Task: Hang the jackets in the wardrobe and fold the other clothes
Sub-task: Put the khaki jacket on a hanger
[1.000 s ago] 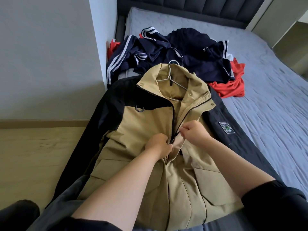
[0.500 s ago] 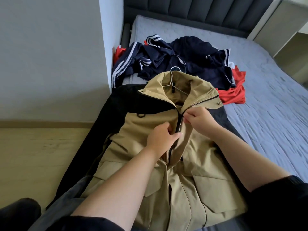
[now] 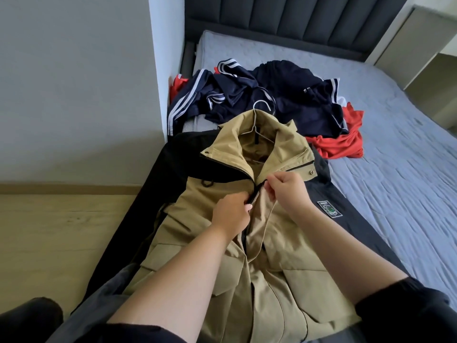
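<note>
A tan and black jacket [image 3: 279, 256] lies face up on the bed's near corner, with a white wire hanger [image 3: 257, 120] inside its collar. My right hand [image 3: 286, 191] pinches the zipper pull just below the collar. My left hand [image 3: 231, 211] grips the jacket front beside the zipper, a little lower. A dark jacket [image 3: 351, 219] with a green patch lies under the tan one. Behind them sits a pile of navy striped clothes [image 3: 272, 95] and a red garment [image 3: 343, 142].
The grey mattress [image 3: 400, 169] stretches to the right, with a dark padded headboard [image 3: 284, 23] at the back. A white wall corner [image 3: 165, 70] stands left of the bed, above wooden floor [image 3: 61, 238]. A pale cabinet [image 3: 420, 45] is at far right.
My right hand has drawn the zipper pull up from mid-chest to just below the collar. My left hand followed upward along the jacket front. The view shifted down slightly.
</note>
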### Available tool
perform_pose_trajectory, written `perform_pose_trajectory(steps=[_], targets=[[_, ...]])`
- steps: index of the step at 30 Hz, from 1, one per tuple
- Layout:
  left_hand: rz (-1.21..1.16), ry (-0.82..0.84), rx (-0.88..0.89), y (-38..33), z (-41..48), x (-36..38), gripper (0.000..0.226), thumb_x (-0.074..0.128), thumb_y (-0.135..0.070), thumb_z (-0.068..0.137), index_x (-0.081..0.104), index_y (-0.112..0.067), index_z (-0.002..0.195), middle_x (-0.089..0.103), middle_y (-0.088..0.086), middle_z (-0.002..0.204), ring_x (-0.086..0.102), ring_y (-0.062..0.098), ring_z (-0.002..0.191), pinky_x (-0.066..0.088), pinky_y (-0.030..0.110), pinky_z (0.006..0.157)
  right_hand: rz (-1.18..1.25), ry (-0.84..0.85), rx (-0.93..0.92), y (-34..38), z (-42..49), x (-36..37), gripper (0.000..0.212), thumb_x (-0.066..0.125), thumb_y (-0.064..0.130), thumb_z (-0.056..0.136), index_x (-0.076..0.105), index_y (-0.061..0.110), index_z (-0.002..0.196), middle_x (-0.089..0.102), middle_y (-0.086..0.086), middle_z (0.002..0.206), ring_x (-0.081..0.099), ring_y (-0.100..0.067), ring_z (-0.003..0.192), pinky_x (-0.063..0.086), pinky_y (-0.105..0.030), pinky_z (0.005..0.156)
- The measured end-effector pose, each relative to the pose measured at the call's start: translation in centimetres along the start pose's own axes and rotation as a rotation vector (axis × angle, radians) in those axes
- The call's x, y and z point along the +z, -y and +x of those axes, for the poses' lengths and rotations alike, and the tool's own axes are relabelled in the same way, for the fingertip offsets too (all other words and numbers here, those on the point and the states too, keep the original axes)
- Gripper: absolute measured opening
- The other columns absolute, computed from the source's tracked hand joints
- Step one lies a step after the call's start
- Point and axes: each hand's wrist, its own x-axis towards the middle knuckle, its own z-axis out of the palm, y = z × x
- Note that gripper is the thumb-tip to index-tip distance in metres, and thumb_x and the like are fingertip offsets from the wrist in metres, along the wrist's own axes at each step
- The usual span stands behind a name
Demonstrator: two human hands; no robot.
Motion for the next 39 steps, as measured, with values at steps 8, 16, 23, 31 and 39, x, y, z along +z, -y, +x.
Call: perform_pose_trajectory(steps=[8,16,23,31,39], targets=[[0.089,0.067,-0.125,1.7,-0.6,0.2,0.013,0.053,-0.019,0.092,0.049,-0.019,0.079,0.059,0.000,0.078,0.061,0.030,0.085,0.038,0.029,0.061,0.015,-0.363,-0.073,1.4,0.5,0.5,0.040,0.049,0.012,0.092,0.049,0.017,0.053,0.047,0.005,0.051,0.043,-0.011,0.054,0.035,-0.027,0.057],[0.223,0.175,-0.177,2.8,-0.1,-0.8,0.023,0.053,-0.037,0.091,0.058,-0.019,0.104,0.063,0.002,0.097,0.061,0.027,0.092,0.047,0.031,0.069,-0.034,-0.300,-0.240,3.8,0.8,-0.4,0.038,0.048,0.013,0.094,0.050,0.021,0.057,0.045,0.012,0.044,0.040,-0.003,0.042,0.033,-0.017,0.044],[-0.142,-0.287,0.161,-3.0,1.7,-4.1,0.029,0.065,-0.044,0.080,0.059,-0.017,0.090,0.056,-0.006,0.086,0.053,0.011,0.076,0.044,0.025,0.066,-0.099,-0.185,-0.390,4.1,0.1,-1.6,0.033,0.050,0.003,0.090,0.051,0.017,0.060,0.051,0.008,0.057,0.045,-0.004,0.051,0.034,-0.011,0.047],[-0.015,-0.273,0.163,-2.5,2.0,-5.5,0.023,0.057,-0.025,0.089,0.047,-0.015,0.070,0.045,-0.005,0.070,0.054,0.022,0.072,0.037,0.030,0.061,-0.090,-0.097,-0.380,4.4,-0.9,-1.2,0.039,0.050,0.005,0.091,0.050,0.023,0.057,0.048,0.012,0.055,0.042,-0.001,0.050,0.033,-0.012,0.051],[0.035,-0.135,0.081,-0.9,0.9,-4.9,0.007,0.055,-0.021,0.087,0.061,-0.019,0.084,0.062,-0.002,0.084,0.059,0.025,0.083,0.042,0.030,0.067,-0.310,-0.328,-0.621,4.8,-2.3,-0.9,0.026,0.051,0.003,0.082,0.052,-0.001,0.056,0.050,-0.010,0.059,0.047,-0.027,0.065,0.042,-0.039,0.058]])
